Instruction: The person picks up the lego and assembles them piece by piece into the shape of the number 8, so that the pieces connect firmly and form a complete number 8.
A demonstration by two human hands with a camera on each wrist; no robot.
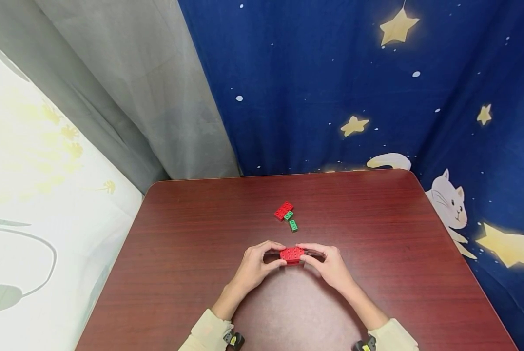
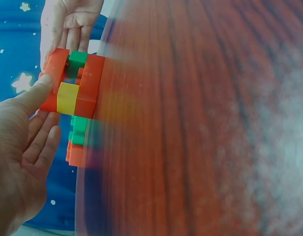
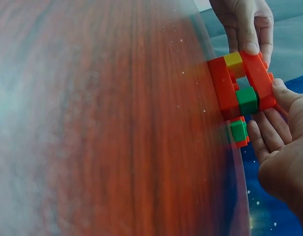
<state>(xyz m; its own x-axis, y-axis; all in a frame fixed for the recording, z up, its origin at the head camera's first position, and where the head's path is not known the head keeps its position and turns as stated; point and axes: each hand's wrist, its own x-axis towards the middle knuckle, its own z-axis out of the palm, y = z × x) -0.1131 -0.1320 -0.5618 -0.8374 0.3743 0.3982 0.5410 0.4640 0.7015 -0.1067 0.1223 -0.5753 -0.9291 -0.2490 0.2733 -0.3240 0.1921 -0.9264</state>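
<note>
Both hands hold one small stack of toy building bricks low over the table. On top is a red brick (image 1: 292,254), studs up. Under it, a yellow brick (image 2: 67,98) sits toward the left hand's end and a green brick (image 3: 247,100) toward the right hand's end, with a gap between them. A lower red brick (image 2: 91,86) forms the base, right at the tabletop. My left hand (image 1: 253,265) pinches the top brick's left end between thumb and fingers. The right hand (image 1: 332,268) grips its right end the same way.
Beyond the stack lie another red brick (image 1: 282,210) and two small green bricks, one (image 1: 289,215) against the red brick and one (image 1: 293,225) nearer the hands. The brown table (image 1: 191,224) has its far edge along a blue star-patterned curtain (image 1: 305,87).
</note>
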